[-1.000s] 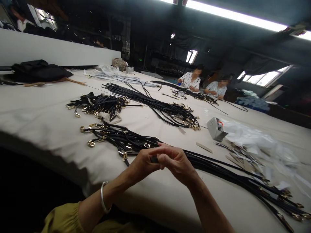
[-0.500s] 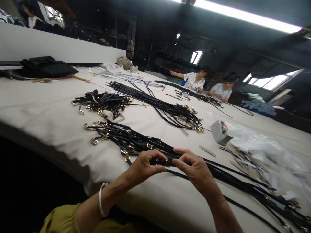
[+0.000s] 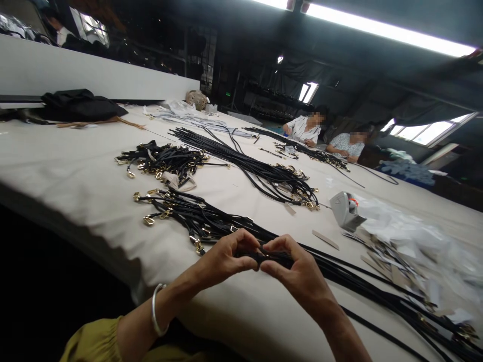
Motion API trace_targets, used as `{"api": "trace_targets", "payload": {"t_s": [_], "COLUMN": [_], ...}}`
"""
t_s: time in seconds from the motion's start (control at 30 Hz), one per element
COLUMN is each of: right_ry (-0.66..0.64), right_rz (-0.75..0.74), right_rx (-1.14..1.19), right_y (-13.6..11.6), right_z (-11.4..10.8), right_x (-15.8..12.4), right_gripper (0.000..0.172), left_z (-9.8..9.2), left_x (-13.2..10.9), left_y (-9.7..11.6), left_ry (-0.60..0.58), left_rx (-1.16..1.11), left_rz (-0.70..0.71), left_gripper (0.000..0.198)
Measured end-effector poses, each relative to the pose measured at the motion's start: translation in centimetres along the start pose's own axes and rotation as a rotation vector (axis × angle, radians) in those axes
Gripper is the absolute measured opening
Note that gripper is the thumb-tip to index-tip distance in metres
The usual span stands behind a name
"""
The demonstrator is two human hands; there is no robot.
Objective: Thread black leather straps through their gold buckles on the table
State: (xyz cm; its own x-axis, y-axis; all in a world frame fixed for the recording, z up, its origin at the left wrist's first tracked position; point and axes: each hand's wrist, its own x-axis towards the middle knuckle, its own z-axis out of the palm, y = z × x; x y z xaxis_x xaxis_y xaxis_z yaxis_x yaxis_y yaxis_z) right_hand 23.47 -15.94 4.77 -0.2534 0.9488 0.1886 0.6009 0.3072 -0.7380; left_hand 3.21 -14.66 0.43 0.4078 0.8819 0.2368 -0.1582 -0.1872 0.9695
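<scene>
My left hand (image 3: 228, 256), with a silver bangle at its wrist, is closed in a pinch on a black strap (image 3: 259, 256). Facing it, my right hand (image 3: 300, 269) pinches the same strap, and the fingertips of both hands nearly meet. Most of the held part is hidden by the fingers. Just beyond and beneath the hands lies a long bundle of black straps (image 3: 211, 215). Gold clasps (image 3: 149, 220) sit at its left end, and its other end runs off toward the lower right.
A heap of short black straps (image 3: 162, 158) and another long bundle (image 3: 241, 163) lie farther back on the cloth-covered table (image 3: 75, 166). To the right are a grey tape dispenser (image 3: 345, 211), paper strips and clear plastic (image 3: 415, 236). Two people (image 3: 307, 128) sit across the table.
My right fingers have shifted left and closed up to my left fingertips, over the strap. The view has moved slightly. A person across the table has lowered a raised arm.
</scene>
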Motion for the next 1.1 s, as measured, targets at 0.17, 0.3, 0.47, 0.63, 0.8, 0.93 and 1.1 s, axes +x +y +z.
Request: {"api": "trace_targets", "payload": {"t_s": [0.17,0.3,0.47,0.63,0.8,0.93,1.1], "right_ry": [-0.012,0.050,0.131,0.164,0.162,0.096,0.054], "right_rz": [-0.242,-0.327,-0.561,-0.601,-0.433,-0.224,-0.139], "right_rx": [-0.328,-0.330,-0.458,-0.376,-0.251,-0.108,-0.005], "right_y": [-1.5,-1.3,-0.9,-0.7,-0.1,0.3,1.4], "right_z": [0.2,1.0,1.8,2.3,1.9,1.1,1.0], "right_x": [-0.6,-0.5,-0.5,-0.6,-0.5,-0.6,-0.8], "right_gripper": [0.035,0.030,0.004,0.008,0.015,0.012,0.013], "left_z": [0.2,0.0,-0.5,-0.5,-0.8,-3.1,-7.1], "left_x": [0.3,0.4,0.9,1.2,0.8,0.1,-0.7], "left_y": [0.0,0.7,1.8,2.8,2.4,1.5,0.7], "left_ry": [-0.005,0.029,-0.004,-0.217,-0.182,-0.223,-0.187], "left_rx": [0.022,0.161,0.739,0.593,0.348,0.216,0.094], "left_rz": [-0.001,0.058,0.137,0.132,0.107,-0.057,-0.190], "left_gripper": [0.016,0.025,0.031,0.023,0.026,0.037,0.045]}}
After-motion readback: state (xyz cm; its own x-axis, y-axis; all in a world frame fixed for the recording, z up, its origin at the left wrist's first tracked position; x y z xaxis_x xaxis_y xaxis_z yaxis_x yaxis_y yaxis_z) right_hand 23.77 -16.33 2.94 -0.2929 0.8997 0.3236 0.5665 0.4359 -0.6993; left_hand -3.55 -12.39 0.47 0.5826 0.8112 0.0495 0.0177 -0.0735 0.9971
